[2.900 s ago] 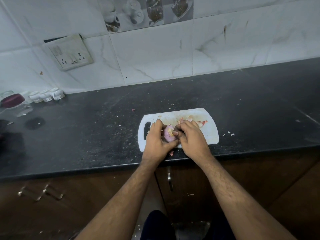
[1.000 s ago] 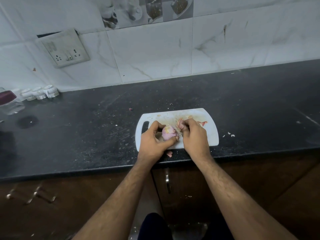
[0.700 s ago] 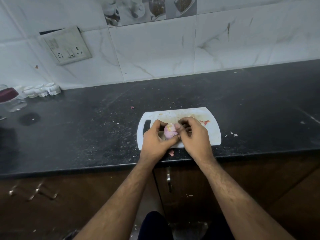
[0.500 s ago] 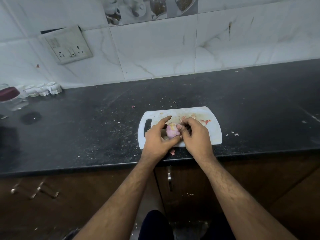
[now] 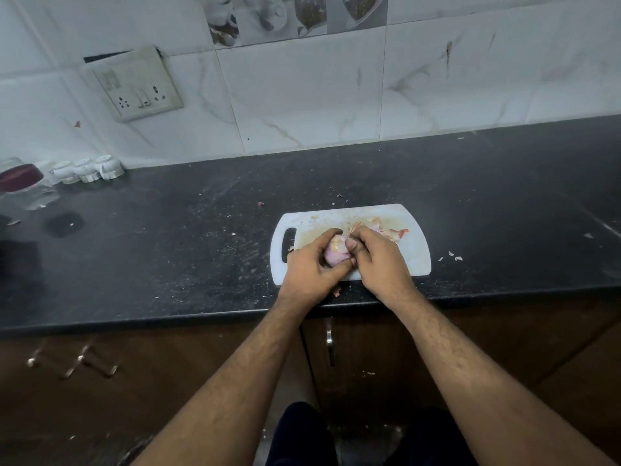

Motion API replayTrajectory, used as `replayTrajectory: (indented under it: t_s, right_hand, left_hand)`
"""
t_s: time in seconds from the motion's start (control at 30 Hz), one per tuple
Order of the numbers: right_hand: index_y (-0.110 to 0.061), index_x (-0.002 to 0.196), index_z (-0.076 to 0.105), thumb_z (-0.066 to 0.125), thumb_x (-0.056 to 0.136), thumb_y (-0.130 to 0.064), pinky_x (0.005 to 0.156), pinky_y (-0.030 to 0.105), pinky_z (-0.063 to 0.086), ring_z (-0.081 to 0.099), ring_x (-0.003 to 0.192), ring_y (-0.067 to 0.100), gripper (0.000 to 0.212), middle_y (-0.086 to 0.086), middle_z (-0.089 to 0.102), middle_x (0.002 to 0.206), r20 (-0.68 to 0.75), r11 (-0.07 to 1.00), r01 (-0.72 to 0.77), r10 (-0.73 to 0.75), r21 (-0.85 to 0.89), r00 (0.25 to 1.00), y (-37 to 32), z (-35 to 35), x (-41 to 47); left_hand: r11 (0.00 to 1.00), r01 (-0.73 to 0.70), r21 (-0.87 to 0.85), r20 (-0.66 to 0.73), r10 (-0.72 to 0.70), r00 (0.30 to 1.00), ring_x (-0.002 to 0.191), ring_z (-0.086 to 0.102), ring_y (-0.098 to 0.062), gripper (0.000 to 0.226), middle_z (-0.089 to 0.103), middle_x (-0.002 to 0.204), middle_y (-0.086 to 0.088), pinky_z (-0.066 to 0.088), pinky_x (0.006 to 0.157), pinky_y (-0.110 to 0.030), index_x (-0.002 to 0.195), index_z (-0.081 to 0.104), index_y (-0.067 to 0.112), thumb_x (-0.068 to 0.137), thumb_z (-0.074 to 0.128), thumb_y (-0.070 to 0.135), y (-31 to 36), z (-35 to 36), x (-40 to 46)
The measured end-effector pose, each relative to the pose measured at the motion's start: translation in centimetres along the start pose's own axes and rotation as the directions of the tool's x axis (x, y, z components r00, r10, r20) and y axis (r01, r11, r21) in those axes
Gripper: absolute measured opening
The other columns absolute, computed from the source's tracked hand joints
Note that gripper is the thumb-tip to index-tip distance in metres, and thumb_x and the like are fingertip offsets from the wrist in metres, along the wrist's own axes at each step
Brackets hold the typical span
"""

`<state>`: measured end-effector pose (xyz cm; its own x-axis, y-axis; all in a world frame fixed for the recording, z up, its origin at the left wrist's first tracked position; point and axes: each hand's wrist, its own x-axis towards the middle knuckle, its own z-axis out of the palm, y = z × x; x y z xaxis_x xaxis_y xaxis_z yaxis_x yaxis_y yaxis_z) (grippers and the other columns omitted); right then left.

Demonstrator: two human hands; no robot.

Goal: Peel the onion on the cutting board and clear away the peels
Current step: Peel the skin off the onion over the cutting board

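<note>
A small pale pink onion (image 5: 337, 253) sits over the near-left part of the white plastic cutting board (image 5: 416, 260). The left hand (image 5: 311, 269) cups and grips it; the right hand (image 5: 376, 260) pinches at its top with thumb and fingers. Loose pink-orange peels (image 5: 391, 231) lie on the board's far side. At far left stands a clear jar (image 5: 25, 188) with a maroon lid, contents apparently nil, though blurred.

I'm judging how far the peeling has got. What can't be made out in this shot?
Head view only:
- Onion: mostly wrapped by the left hand and right hand; any remaining skin is unclear.
- Peels on the cutting board: partly behind the right hand.
- Jar: cut off at the left edge.
</note>
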<state>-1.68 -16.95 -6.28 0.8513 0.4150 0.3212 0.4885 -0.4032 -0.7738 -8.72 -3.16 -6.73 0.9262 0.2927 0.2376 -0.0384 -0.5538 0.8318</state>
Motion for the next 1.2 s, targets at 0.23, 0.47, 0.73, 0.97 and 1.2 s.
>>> replayTrajectory:
  t_s: [0.23,0.47,0.73,0.97,1.2]
  right_hand:
    - [-0.019,0.105,0.069,0.056,0.104,-0.030,0.077,0.030,0.053,0.060,0.076,0.008,0.017,-0.011,0.068,0.084,-0.139,0.942,-0.115,0.166,0.316,0.976,0.4,0.0,-0.4]
    - [-0.016,0.130,0.065,0.059,0.101,-0.012,0.104,0.028,0.048,0.062,0.117,0.011,0.030,-0.003,0.068,0.127,-0.227,0.983,-0.080,0.116,0.163,0.967,0.3,0.6,0.0]
    - [-0.019,0.121,0.071,0.062,0.100,-0.019,0.089,0.011,0.046,0.060,0.105,0.003,0.023,-0.009,0.065,0.118,-0.219,0.994,0.053,-0.030,0.098,0.975,-0.6,0.6,-0.8]
    - [-0.026,0.117,0.074,0.068,0.096,-0.017,0.088,0.007,0.043,0.059,0.099,-0.003,0.024,-0.013,0.066,0.113,-0.174,0.988,0.090,-0.068,0.122,0.982,-0.7,0.6,-1.1]
    - [-0.023,0.117,0.074,0.062,0.099,-0.018,0.100,0.029,0.052,0.063,0.112,0.004,0.022,-0.010,0.072,0.117,-0.215,0.980,-0.038,0.080,0.195,0.973,-0.2,0.9,-0.4]
  left_hand:
    - [0.994,-0.001,0.111,-0.101,0.012,0.995,0.116,0.065,-0.011,0.068,0.072,0.129,0.000,0.048,0.108,-0.029,0.150,0.052,0.018,0.089,0.078,0.035,0.7,-0.1,1.1]
    - [0.999,0.021,0.045,-0.136,-0.015,0.991,0.102,0.068,-0.005,0.063,0.070,0.113,0.010,0.054,0.092,-0.018,0.137,0.053,0.021,0.083,0.084,0.029,0.1,0.4,1.2]
    - [0.999,-0.009,0.053,-0.117,0.015,0.993,0.072,0.066,-0.002,0.051,0.064,0.099,0.004,0.056,0.059,-0.025,0.111,0.045,0.025,0.081,0.086,0.032,-0.1,0.6,1.0]
    - [0.976,-0.082,0.201,-0.098,0.103,0.990,0.103,0.054,-0.015,0.054,0.045,0.108,0.005,0.054,0.092,-0.046,0.120,0.057,0.032,0.076,0.073,0.058,0.2,0.7,0.9]
    - [0.994,-0.032,0.107,-0.021,0.034,0.999,0.114,0.051,-0.006,0.083,0.042,0.127,0.004,0.045,0.097,-0.016,0.147,0.044,0.019,0.078,0.089,0.031,-0.2,0.2,1.1]
